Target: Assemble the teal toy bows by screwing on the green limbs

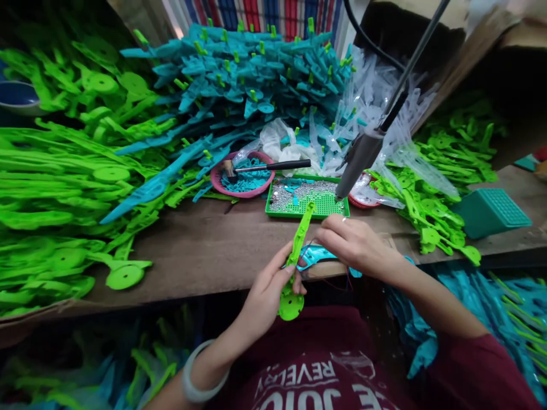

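My left hand [270, 286] is wrapped round a long bright-green plastic part [301, 229] with a round disc at its lower end, held upright and slightly tilted. Just right of that part is my right hand [359, 244], its fingers pinched together; whatever they hold is too small or hidden to make out. A light-blue plastic part [318, 254] lies at the table edge behind and between both hands. Beyond them sits a green tray [327, 206] of small silvery pieces, probably screws. Over the tray's right side hangs a grey electric screwdriver [361, 158].
A hammer [282, 165] rests across a pink basket [217, 185] of small blue pieces. Heaps of green parts [51, 171] and teal parts [256, 80] fill the left and back. Clear plastic pieces [384, 102] and a green box [491, 213] stand right on the wooden table [188, 245].
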`<action>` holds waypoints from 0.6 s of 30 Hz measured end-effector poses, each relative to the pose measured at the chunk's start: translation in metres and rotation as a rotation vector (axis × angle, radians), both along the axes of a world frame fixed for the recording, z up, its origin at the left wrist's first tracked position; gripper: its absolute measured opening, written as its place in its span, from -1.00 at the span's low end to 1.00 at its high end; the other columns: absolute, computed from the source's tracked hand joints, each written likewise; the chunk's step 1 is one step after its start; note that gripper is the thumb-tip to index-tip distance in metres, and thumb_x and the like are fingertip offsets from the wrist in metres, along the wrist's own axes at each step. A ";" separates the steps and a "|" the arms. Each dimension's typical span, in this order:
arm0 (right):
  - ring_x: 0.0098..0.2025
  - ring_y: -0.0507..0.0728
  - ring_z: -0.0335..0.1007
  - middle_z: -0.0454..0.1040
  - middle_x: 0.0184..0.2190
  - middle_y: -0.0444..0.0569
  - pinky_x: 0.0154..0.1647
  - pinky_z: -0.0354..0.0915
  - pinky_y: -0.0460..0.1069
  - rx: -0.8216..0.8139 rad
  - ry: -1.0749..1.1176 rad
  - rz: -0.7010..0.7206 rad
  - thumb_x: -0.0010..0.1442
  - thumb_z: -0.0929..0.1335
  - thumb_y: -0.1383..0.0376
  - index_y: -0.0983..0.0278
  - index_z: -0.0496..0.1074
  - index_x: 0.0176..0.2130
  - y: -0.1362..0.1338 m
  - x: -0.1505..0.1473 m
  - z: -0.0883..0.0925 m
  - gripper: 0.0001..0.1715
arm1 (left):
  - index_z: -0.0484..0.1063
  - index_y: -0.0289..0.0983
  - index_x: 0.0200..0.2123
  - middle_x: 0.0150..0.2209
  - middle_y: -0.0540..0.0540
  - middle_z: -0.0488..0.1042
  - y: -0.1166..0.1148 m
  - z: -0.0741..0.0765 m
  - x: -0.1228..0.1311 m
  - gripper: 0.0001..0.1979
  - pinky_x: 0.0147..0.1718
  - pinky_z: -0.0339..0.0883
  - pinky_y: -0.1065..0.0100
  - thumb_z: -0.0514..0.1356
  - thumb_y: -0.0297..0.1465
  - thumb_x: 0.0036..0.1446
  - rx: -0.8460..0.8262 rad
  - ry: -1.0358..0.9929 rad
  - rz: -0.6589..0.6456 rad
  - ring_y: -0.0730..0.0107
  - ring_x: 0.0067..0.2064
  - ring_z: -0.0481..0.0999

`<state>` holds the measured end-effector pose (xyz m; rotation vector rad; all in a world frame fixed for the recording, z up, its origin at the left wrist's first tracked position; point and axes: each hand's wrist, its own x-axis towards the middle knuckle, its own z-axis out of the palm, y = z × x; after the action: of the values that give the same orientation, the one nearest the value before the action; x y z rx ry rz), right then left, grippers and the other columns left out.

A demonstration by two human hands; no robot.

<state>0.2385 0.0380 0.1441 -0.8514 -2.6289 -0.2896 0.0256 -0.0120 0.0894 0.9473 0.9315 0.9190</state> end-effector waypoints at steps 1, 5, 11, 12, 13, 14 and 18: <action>-0.38 0.05 0.18 0.38 -0.36 -0.01 -0.43 0.11 -0.04 -0.022 0.016 -0.027 0.42 0.18 0.40 0.36 0.43 -0.24 0.002 -0.001 0.000 -0.71 | 0.21 -0.26 0.32 -0.44 0.05 0.43 0.000 0.003 0.001 -0.42 -0.37 0.46 0.37 0.13 -0.22 0.29 0.026 0.031 -0.037 0.49 -0.48 0.43; -0.36 0.04 0.18 0.35 -0.36 -0.02 -0.42 0.11 -0.06 -0.160 0.094 -0.092 0.42 0.20 0.35 0.36 0.41 -0.29 0.004 -0.011 -0.002 -0.71 | 0.06 -0.21 0.40 -0.39 0.04 0.43 0.005 0.014 0.007 -0.36 -0.49 0.49 0.36 0.07 -0.15 0.33 0.107 0.112 -0.136 0.58 -0.62 0.35; -0.37 0.03 0.22 0.33 -0.38 -0.05 -0.39 0.16 -0.05 -0.299 0.348 -0.129 0.42 0.20 0.31 0.32 0.40 -0.31 0.000 -0.018 -0.009 -0.70 | 0.19 -0.26 0.30 -0.50 0.09 0.41 0.012 0.017 0.010 -0.46 -0.62 0.44 0.45 0.04 -0.15 0.34 0.152 0.185 -0.158 0.58 -0.71 0.33; -0.37 0.03 0.23 0.33 -0.39 -0.06 -0.38 0.16 -0.06 -0.315 0.385 -0.139 0.41 0.21 0.31 0.31 0.39 -0.32 -0.001 -0.018 -0.010 -0.72 | 0.22 -0.27 0.26 -0.52 0.10 0.40 0.012 0.017 0.011 -0.49 -0.65 0.42 0.47 0.03 -0.16 0.35 0.158 0.206 -0.151 0.58 -0.72 0.33; -0.37 0.02 0.24 0.33 -0.39 -0.07 -0.38 0.17 -0.06 -0.321 0.409 -0.147 0.40 0.21 0.32 0.31 0.39 -0.32 -0.002 -0.019 -0.011 -0.73 | 0.25 -0.28 0.23 -0.53 0.11 0.40 0.013 0.017 0.012 -0.52 -0.67 0.39 0.49 0.02 -0.17 0.36 0.167 0.226 -0.142 0.58 -0.73 0.33; -0.37 0.02 0.25 0.33 -0.39 -0.07 -0.38 0.18 -0.06 -0.317 0.421 -0.152 0.40 0.22 0.32 0.31 0.39 -0.32 -0.003 -0.019 -0.011 -0.74 | 0.27 -0.28 0.21 -0.54 0.12 0.39 0.013 0.017 0.012 -0.54 -0.68 0.38 0.50 0.01 -0.17 0.36 0.180 0.242 -0.134 0.58 -0.73 0.33; -0.33 0.04 0.31 0.38 -0.36 -0.02 -0.33 0.25 -0.07 -0.255 0.382 -0.149 0.43 0.18 0.32 0.32 0.39 -0.28 -0.008 -0.020 -0.008 -0.71 | 0.27 -0.25 0.21 -0.52 0.12 0.39 0.015 0.017 0.014 -0.55 -0.70 0.35 0.52 -0.01 -0.17 0.38 0.220 0.269 -0.125 0.58 -0.72 0.35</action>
<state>0.2184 0.0300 0.1362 -1.0678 -2.2772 0.1626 0.0397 0.0034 0.1061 1.3267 0.9981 0.8105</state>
